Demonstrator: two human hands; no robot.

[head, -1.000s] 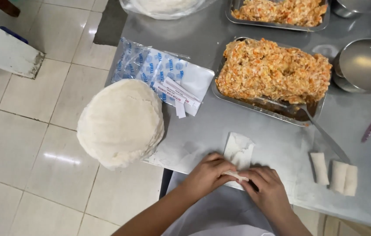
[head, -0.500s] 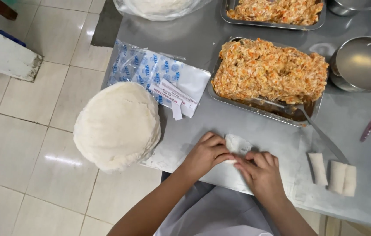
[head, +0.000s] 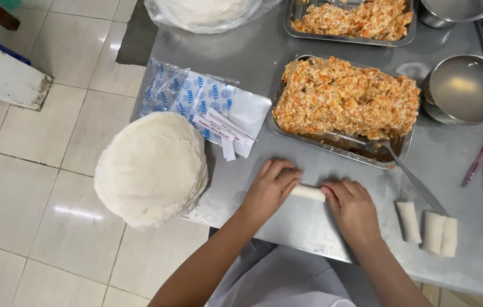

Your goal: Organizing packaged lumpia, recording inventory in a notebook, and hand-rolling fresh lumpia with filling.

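A white spring roll [head: 308, 193] lies on the metal desk [head: 264, 62], just below the near edge of the big steel tray of orange shredded filling [head: 346, 98]. The left hand [head: 268, 190] lies palm-down over the roll's left end, fingers loosely curled and pressing on it. The right hand [head: 354, 209] covers its right end the same way, fingers bent over the wrapper; neither hand is closed in a fist. A spoon [head: 409, 176] rests with its bowl in the tray's near right corner, handle pointing away toward three finished rolls [head: 430, 228] lying side by side below and right of the tray. Left of the tray lies a blue-printed plastic wrapper package [head: 196, 99], and beyond it a round stack of white wrappers [head: 150, 167] overhanging the desk's edge. A steel bowl [head: 466, 89] sits just right of the tray.
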